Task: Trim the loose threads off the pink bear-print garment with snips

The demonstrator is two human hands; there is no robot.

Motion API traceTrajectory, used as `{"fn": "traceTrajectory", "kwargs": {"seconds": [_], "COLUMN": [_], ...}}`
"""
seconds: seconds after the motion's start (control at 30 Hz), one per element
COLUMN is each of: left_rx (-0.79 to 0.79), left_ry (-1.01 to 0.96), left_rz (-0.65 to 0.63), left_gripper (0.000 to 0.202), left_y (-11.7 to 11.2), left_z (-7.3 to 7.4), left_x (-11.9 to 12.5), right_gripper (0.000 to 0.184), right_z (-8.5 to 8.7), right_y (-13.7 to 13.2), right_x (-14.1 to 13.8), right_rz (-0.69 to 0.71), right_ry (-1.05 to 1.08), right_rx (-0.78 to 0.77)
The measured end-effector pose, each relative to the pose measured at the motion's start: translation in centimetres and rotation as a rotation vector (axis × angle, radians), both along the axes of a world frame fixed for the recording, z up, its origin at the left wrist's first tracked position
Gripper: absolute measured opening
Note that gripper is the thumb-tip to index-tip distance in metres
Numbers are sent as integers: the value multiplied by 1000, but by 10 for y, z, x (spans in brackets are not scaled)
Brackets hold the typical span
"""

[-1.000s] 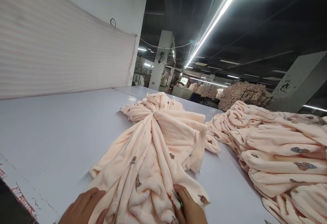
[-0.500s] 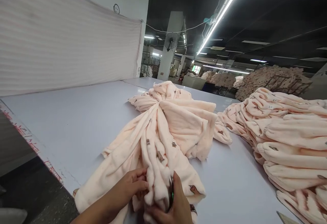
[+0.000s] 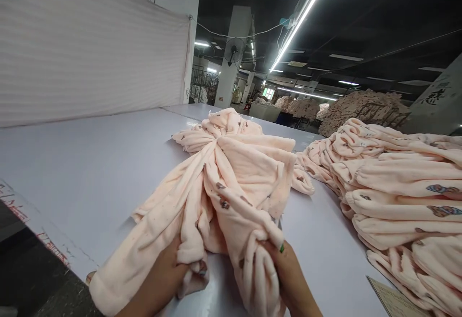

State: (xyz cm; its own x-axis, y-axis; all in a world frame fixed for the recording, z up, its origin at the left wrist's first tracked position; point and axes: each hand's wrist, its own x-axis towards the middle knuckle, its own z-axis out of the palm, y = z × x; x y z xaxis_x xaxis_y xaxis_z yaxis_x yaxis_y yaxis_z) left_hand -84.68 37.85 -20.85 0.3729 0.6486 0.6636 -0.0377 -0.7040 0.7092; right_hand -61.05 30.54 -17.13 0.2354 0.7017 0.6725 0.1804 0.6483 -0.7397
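A pale pink plush garment (image 3: 249,172) with small brown printed figures lies bunched on the table, its folds drawn together near the middle. My left hand (image 3: 175,265) is closed on one part of its near edge, the fingers partly hidden under the cloth. On the other side, my right hand (image 3: 285,261) grips a bunched fold, most of its fingers covered by fabric. A small green spot shows by the right thumb; I cannot make out what it is. Between the two hands the cloth is spread apart, and the table surface shows in the gap.
To the right is a tall heap of similar pink garments (image 3: 404,177). A printed card or paper (image 3: 391,295) lies at the lower right. The pale table (image 3: 119,163) has red writing along its left edge. A white curtain (image 3: 94,52) hangs behind; more cloth piles stand farther off.
My hands have moved apart, the left one leftward and the right one rightward, pulling the near folds of the garment open. The view has shifted slightly.
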Motion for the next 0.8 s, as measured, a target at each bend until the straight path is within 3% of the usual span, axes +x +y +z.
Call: {"fn": "traceTrajectory", "kwargs": {"seconds": [0.07,0.13,0.2,0.3,0.43,0.53,0.63,0.7,0.8], "left_rx": [46,193,259,248,162,107,68,40,88], "left_ry": [-71,-109,-164,-132,294,268,157,105,67], "left_rz": [161,497,623,450,435,333,124,39,33], "left_gripper": [36,38,35,35,48,38,39,43,37], "left_y": [2,-7,-24,-39,-10,24,38,35,29], "left_z": [-2,-2,2,15,29,34,35,33,24], "left_x": [-16,-33,-42,-31,4,9,-15,-38,-73], "right_gripper": [45,43,44,46,40,33,34,40,62], "right_z": [13,25,33,35,43,75,104,97,40], "right_y": [-10,-19,-22,-21,-22,-34,-38,-24,23], "right_x": [2,-1,-9,-27,-43,-57,-88,-116,-153], "right_rz": [47,73,77,23,-66,-149,-120,-133,-225], "right_ry": [121,192,175,48,-27,-12,-48,-84,-174], "right_rx": [-31,-50,-45,-3,16,58,128,153,104]}}
